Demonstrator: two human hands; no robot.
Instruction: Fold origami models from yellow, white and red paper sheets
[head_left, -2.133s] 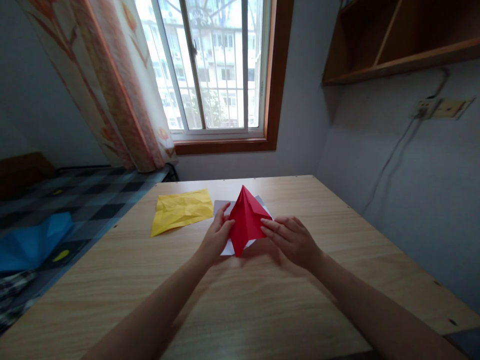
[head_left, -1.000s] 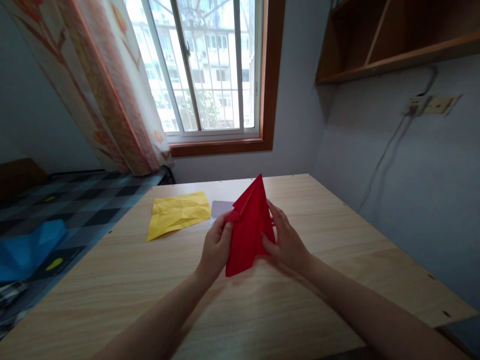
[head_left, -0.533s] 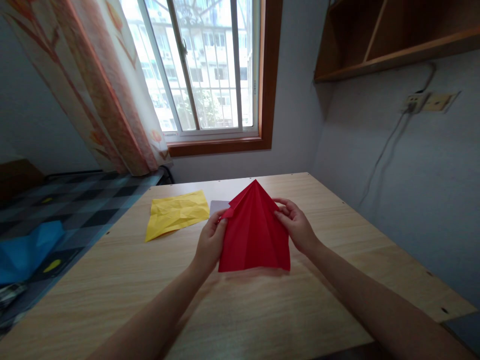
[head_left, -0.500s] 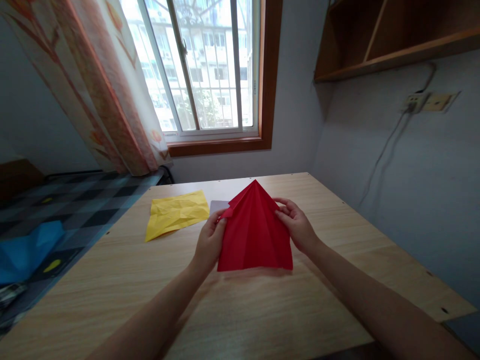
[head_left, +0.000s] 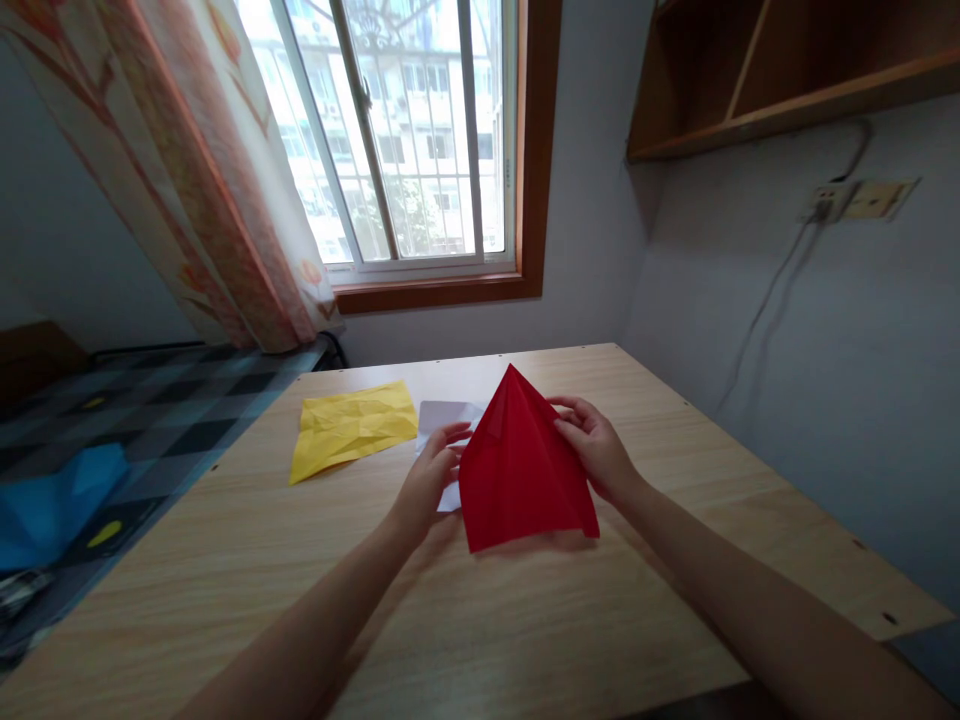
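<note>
One red sheet (head_left: 525, 475), edge-held in right grip (head_left: 602, 455).

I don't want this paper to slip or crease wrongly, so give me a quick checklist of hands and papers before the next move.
1. Right hand holding the red paper: ok, thumb in front at the right edge.
2. Left hand gripping too: not ok, fingers loosely spread by the left edge; contact unclear.
3. Red paper's tip pointing away from the person: ok.
4. Yellow paper out of the way: ok, lying apart to the left.
5. White sheet free of the red paper: cannot tell, partly hidden behind it.
6. Folds on the far side neat: cannot tell, out of view.
</note>
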